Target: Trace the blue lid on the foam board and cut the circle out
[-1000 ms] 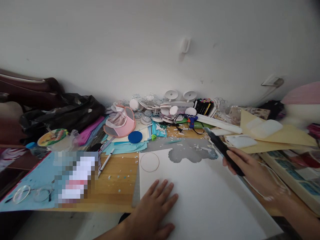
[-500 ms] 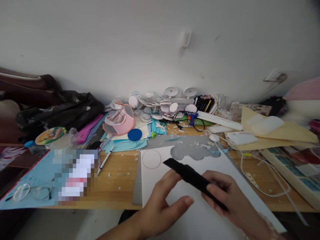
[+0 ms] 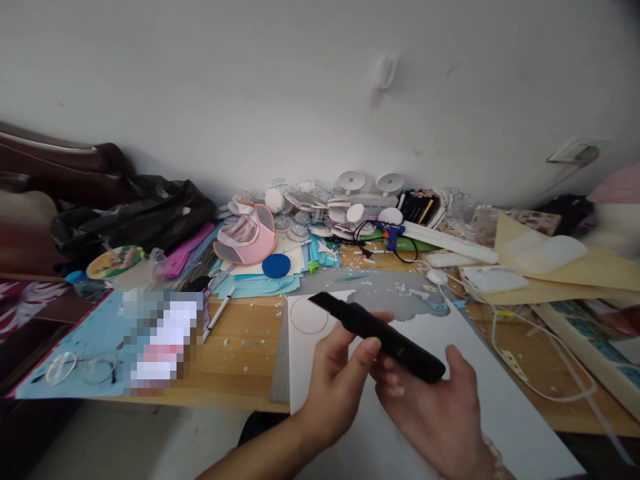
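Observation:
A black utility knife (image 3: 395, 343) is held above a white sheet (image 3: 305, 360), its dark blade end pointing up and left. My left hand (image 3: 340, 373) pinches the knife between thumb and fingers near its middle. Behind and under the handle, my right hand (image 3: 435, 407) has its fingertips at the knife, with its thumb raised away from the rear end. A pencil-like circle (image 3: 309, 332) is drawn at the sheet's upper left corner, just beyond the blade. The sheet's far edge is cut in a wavy outline over a grey mat (image 3: 365, 283).
A blue disc (image 3: 277, 265), a pink visor (image 3: 245, 233) and a blue glue gun (image 3: 391, 237) lie at the back. Eyeglasses (image 3: 83, 369) and a white marker (image 3: 219, 315) are left. A white cable (image 3: 545, 393) curves at the right. Paper scraps dot the table.
My left thumb and fingers have closed on the knife. My right hand has loosened its grip and turned palm up, its thumb lifted. The view has shifted slightly left.

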Motion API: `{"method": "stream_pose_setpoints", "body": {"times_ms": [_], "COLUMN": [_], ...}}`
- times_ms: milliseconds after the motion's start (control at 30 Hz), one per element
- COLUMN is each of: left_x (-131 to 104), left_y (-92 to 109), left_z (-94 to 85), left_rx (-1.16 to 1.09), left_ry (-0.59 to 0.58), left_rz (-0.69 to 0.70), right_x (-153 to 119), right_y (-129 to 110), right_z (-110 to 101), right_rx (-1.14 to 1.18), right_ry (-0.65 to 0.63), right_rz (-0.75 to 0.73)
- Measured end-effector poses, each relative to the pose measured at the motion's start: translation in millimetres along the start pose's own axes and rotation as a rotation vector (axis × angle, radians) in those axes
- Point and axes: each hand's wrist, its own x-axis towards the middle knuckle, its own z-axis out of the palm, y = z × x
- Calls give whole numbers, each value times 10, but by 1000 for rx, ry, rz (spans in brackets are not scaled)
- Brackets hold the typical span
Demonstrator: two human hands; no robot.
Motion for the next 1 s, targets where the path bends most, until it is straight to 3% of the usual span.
{"method": "stream_pose_setpoints", "body": {"times_ms": [100, 267, 333, 433, 500, 567, 600, 667, 733, 800, 900, 1000], "left_x": [113, 232, 229, 133, 14, -108, -154, -187, -127, 12, 260, 409], "left_y": [5, -73, -101, -82, -49, -62, -103, -261, -482, -693, -887, -982], "left_z": [73, 99, 51, -134, -319, -498, -567, -638, -613, -524, -391, -369], "left_rx": [-158, -167, -41, 246, 399, 477, 483, 506, 590, 651, 627, 539], "left_ry": [-43, -63, -82, -130, -295, -605, -755, -946, -1030, -1079, -1072, -1049], "left_rz": [-124, -106, -43, 171, 223, 216, 222, 233, 218, 120, -52, -192], "right_x": [73, 178, 242, 380, 496, 631, 709, 884, 1079, 1280, 1565, 1791], "right_y": [74, 56, 12, -134, -283, -423, -469, -487, -398, -237, 25, 208], "right_z": [117, 289, 277, 149, 26, -85, -126, -170, -166, -137, -105, -118], "right_rx": [181, 366, 331, 264, 255, 233, 206, 128, 28, -81, -155, -190], "right_ry": [91, 170, 144, 96, 91, 106, 111, 99, 90, 104, 96, 77], "right_rz": [-88, -104, -69, -54, -59, -66, -79, -110, -124, -102, -63, -44]}}
